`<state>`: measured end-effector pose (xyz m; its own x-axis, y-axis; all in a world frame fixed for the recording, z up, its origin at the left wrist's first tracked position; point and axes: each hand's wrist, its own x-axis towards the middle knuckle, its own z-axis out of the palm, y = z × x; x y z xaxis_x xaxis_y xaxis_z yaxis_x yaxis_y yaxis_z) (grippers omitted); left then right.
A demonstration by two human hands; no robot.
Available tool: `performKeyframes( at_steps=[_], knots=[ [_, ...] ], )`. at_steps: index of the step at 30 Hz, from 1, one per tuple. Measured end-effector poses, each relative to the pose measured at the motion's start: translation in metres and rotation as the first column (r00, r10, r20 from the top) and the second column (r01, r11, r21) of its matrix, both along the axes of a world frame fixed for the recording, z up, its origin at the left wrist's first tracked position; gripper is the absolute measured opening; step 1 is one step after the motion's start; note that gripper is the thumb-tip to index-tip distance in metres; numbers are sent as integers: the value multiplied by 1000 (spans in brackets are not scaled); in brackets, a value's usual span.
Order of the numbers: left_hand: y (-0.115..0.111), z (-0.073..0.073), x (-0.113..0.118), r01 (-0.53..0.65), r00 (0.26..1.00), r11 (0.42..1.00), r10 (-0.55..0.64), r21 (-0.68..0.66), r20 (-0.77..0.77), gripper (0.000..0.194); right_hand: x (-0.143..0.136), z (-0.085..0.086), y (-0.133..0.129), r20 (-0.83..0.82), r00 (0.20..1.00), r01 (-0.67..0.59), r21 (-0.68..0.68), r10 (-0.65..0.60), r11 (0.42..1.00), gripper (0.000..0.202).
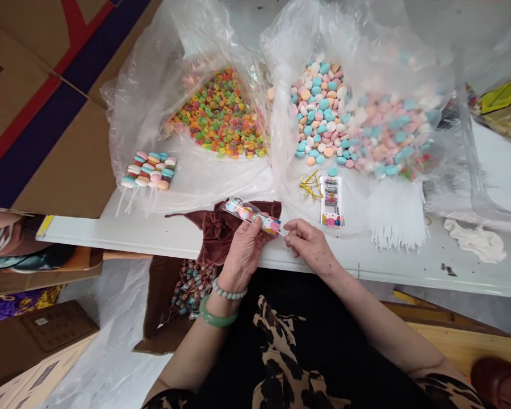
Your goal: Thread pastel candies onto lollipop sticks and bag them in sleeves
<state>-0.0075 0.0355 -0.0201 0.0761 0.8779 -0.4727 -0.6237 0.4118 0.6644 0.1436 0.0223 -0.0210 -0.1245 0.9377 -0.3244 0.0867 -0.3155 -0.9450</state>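
A clear printed wrapper with candies inside [242, 209] lies slantwise in my left hand [244, 247], whose thumb presses on its printed end. My right hand [306, 241] is closed at that lower right end, its fingertips pinching what looks like a thin white stick. A brown cloth [216, 230] lies on the table under the wrapper. To the right are gold twist ties [310, 186] and a stack of printed wrappers [331, 199]. Candy skewers on white sticks [150, 170] rest at the left.
Open plastic bags hold ring candies [225, 113] and pastel candies [323, 113]. White sticks [398, 218] and a white glove [474, 240] lie on the right of the table [153, 234]. A cardboard box [155, 307] with wrapped skewers stands below the front edge. Large cartons [34, 102] are at upper left.
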Motion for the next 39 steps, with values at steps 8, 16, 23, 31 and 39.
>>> performKeyframes(
  at_steps=[8,16,23,31,39],
  knots=[
    [-1,2,6,85,996,996,-85,-2,-2,33,-5,8,-7,294,948,-229,353,124,907,40],
    [-4,2,7,55,993,985,-37,-165,113,26,-6,-11,-16,705,673,-469,641,-224,608,38],
    [-5,0,14,-101,995,995,101,-21,4,23,-7,12,-4,381,923,-125,406,-44,905,18],
    [-7,14,10,73,997,997,-73,-8,32,30,-25,6,18,-560,825,-275,-291,69,916,36],
    [-2,11,2,118,986,991,-110,-57,126,30,-17,16,-5,116,986,-134,124,120,983,25]
  ],
)
